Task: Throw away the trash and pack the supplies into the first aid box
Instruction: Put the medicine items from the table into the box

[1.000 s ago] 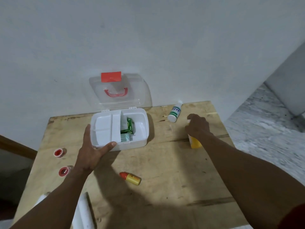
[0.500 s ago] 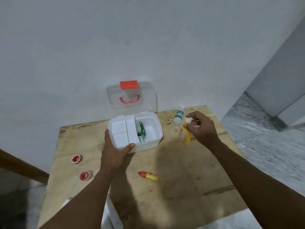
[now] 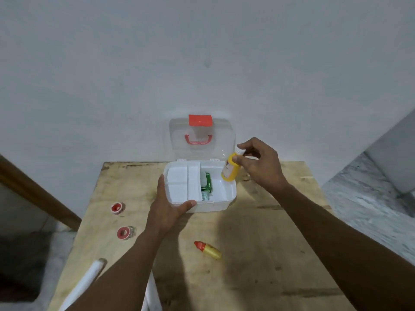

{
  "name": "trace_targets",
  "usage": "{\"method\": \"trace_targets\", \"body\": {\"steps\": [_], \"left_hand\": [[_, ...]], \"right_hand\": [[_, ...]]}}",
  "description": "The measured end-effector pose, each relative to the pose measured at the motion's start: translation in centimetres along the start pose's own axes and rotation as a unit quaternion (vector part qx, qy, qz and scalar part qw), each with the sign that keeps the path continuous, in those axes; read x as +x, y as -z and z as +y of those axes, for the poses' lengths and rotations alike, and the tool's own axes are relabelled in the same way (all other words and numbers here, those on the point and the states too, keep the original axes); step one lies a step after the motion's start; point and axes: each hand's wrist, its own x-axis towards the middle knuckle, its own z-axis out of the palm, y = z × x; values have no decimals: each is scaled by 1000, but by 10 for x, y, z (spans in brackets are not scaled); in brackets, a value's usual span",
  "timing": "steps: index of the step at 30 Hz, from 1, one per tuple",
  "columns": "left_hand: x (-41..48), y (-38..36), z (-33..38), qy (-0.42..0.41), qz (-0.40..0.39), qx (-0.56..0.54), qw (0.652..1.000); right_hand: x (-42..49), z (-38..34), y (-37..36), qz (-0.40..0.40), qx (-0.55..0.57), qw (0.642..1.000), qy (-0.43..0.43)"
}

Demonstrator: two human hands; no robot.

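The white first aid box (image 3: 221, 204) stands on the wooden table (image 3: 258, 243) with its clear lid (image 3: 202, 135) raised against the wall. A white insert tray fills its left part, and a green packet (image 3: 207, 184) lies in the open right part. My left hand (image 3: 167, 208) grips the box's front left corner. My right hand (image 3: 258, 163) pinches a yellow bottle (image 3: 231, 169) by its white cap, and the bottle hangs tilted over the box's back right corner. The white bottle with the green label is hidden behind my right hand.
Two red-cored tape rolls (image 3: 117, 208) (image 3: 124, 232) lie at the left of the table. A small yellow bottle with a red cap (image 3: 207, 249) lies in front of the box. White tubing (image 3: 89, 279) shows at the near left edge. A marble floor (image 3: 370, 198) lies to the right.
My right hand lifted the yellow bottle off the table and carried it left to the box's right rim. My left hand kept its hold on the box. The camera tilted.
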Motion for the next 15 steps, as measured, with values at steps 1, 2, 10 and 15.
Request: {"method": "trace_targets", "body": {"steps": [1, 2, 10, 15], "left_hand": [[-1, -1, 1, 0, 1, -3, 1000], [-1, -2, 2, -5, 3, -6, 1000], [-4, -5, 9, -18, 16, -10, 1000], [-1, -6, 5, -22, 8, 2, 1000]], "right_hand": [[4, 4, -3, -13, -1, 1000, 1], [7, 8, -5, -27, 1, 1000, 1], [28, 53, -21, -132, 7, 989, 62], [39, 75, -34, -162, -13, 982, 101]]}}
